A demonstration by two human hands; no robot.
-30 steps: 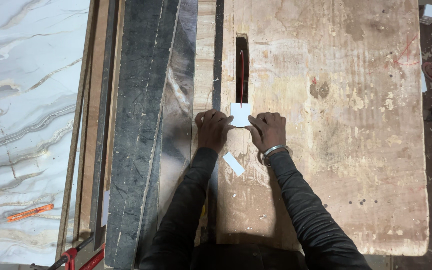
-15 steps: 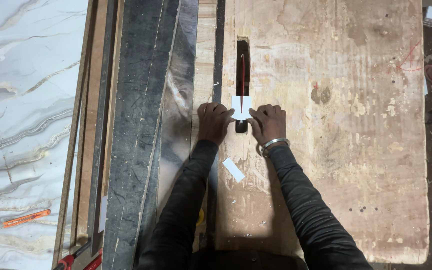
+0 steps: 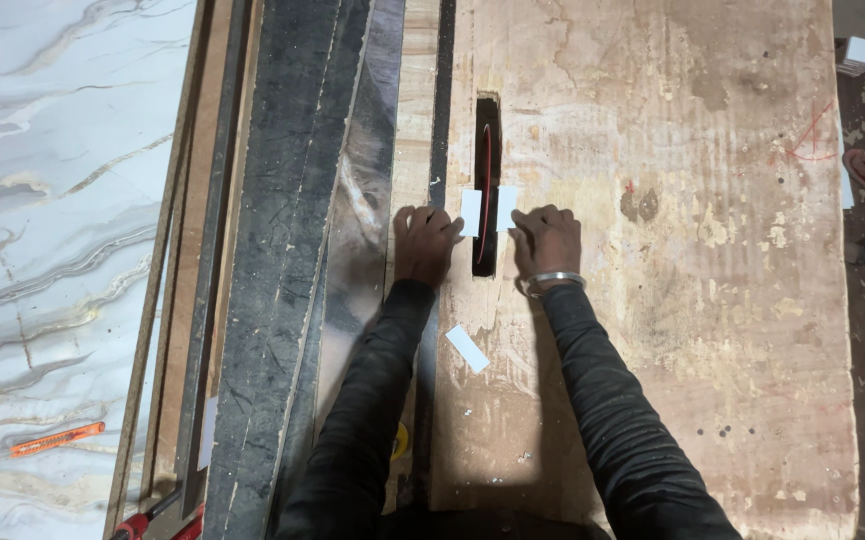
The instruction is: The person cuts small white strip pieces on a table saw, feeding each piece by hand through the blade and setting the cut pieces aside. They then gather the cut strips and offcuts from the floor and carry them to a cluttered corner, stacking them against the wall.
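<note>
Left hand [image 3: 425,243] and right hand [image 3: 547,241] each pinched a small white piece [image 3: 471,212] beside the saw-blade slot [image 3: 486,185] in the worn plywood table [image 3: 653,300]

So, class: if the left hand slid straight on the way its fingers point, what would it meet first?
The left hand points up the table; beyond its fingertips lies only the worn wooden tabletop, so the way looks free.

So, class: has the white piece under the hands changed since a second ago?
Yes. It was one piece below the saw slot; now two white pieces sit either side of it, further up the slot.
</note>
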